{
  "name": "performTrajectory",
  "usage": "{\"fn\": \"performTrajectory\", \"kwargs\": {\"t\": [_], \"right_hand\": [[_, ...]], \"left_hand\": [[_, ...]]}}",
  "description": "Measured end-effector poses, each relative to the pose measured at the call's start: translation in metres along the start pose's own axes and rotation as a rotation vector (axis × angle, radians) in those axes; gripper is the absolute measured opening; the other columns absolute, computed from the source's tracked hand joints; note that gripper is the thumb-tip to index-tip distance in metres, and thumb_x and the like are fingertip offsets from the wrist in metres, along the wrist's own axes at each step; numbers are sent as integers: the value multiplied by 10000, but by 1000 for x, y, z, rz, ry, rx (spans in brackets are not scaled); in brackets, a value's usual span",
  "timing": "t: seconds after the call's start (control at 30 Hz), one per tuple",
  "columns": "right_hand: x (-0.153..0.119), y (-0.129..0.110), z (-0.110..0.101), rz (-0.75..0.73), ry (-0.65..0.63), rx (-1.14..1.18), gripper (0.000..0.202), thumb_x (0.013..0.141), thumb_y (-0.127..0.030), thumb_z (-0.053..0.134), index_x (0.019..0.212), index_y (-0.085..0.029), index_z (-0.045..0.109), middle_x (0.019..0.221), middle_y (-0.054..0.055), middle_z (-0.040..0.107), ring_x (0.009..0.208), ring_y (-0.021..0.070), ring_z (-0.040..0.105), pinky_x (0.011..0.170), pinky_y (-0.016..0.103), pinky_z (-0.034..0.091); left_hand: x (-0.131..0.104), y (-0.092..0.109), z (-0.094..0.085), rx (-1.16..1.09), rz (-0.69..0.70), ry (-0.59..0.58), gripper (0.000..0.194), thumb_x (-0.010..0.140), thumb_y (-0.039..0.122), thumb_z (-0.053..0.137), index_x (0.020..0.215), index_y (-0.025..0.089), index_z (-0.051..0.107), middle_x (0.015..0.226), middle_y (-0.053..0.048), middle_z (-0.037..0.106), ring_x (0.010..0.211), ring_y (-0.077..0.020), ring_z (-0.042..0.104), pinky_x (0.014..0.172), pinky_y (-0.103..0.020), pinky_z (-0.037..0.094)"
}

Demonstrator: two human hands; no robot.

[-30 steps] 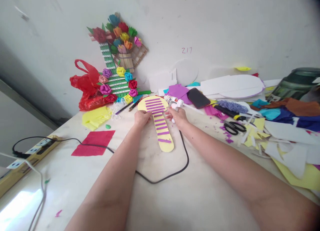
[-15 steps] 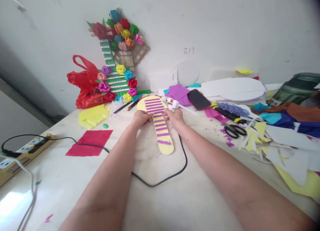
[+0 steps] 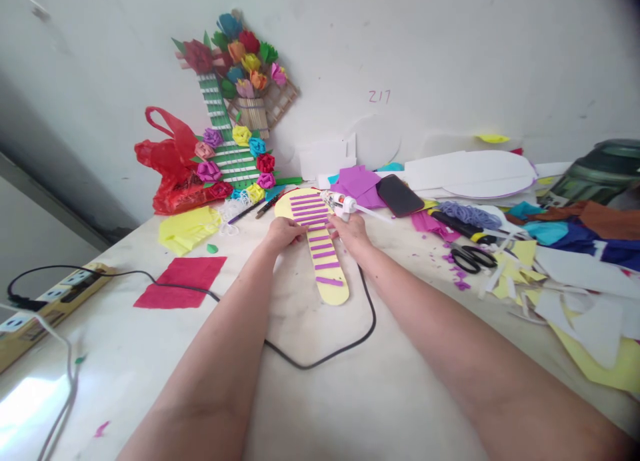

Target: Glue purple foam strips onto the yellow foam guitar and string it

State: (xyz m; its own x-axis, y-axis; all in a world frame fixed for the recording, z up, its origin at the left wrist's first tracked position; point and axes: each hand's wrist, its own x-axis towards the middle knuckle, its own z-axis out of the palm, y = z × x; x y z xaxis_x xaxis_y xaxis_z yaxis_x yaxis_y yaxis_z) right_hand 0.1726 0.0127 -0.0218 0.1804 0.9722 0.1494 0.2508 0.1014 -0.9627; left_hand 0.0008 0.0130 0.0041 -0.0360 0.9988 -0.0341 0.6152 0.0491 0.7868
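A pale yellow paddle-shaped piece (image 3: 333, 294) lies on the table, its wide end away from me. Several purple strips (image 3: 327, 266) run across it; the lowest ones sit slightly tilted. My left hand (image 3: 287, 234) is at the piece's left edge, fingers pressed together there. On the opposite edge rests my right hand (image 3: 349, 231), its fingertips closed at the narrow part. A white glue gun (image 3: 345, 204) lies just beyond my right hand, and I cannot tell whether they touch.
A black cable (image 3: 320, 364) curves under my left forearm. Scissors (image 3: 473, 258), paper scraps (image 3: 575, 314) and a dark phone (image 3: 399, 196) are right. Left are red paper (image 3: 183, 281) and a power strip (image 3: 60, 301). Paper flowers (image 3: 250, 61) stand against the wall.
The camera view has shifted slightly. Both hands stay at the edges of the yellow piece, with little visible movement.
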Motion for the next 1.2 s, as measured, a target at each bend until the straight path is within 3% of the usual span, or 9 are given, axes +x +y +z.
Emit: {"fn": "performTrajectory", "kwargs": {"t": [0.77, 1.03, 1.1, 1.2], "right_hand": [[3, 4, 1, -10, -30, -7, 288, 701, -432, 556, 839, -185, 611, 738, 19, 675, 461, 115, 589, 528, 252, 491], [-2, -1, -2, 21, 23, 108, 309, 689, -425, 579, 862, -170, 603, 733, 29, 672, 433, 107, 578, 425, 210, 446], [-4, -3, -3, 42, 40, 154, 320, 691, -426, 578, 874, -164, 599, 744, 37, 672, 429, 104, 577, 378, 191, 410], [-6, -5, -5, 62, 60, 207, 325, 689, -418, 580, 878, -153, 594, 724, 41, 669, 421, 105, 573, 352, 180, 387]], "left_hand": [[-6, 9, -2, -15, -25, -18, 272, 583, 382, 687, 526, 129, 605, 432, 3, 527, 398, -64, 424, 434, -198, 353], [-10, 11, -2, -154, -61, -29, 383, 672, 494, 586, 598, 119, 603, 524, -40, 590, 443, -94, 503, 490, -222, 420], [-9, 11, -2, -84, -8, 31, 412, 710, 518, 526, 618, 126, 611, 521, -41, 592, 449, -108, 516, 498, -231, 418], [-7, 10, -3, 145, 169, 245, 438, 762, 519, 448, 641, 151, 653, 595, -52, 636, 595, -152, 576, 598, -249, 432]]}}
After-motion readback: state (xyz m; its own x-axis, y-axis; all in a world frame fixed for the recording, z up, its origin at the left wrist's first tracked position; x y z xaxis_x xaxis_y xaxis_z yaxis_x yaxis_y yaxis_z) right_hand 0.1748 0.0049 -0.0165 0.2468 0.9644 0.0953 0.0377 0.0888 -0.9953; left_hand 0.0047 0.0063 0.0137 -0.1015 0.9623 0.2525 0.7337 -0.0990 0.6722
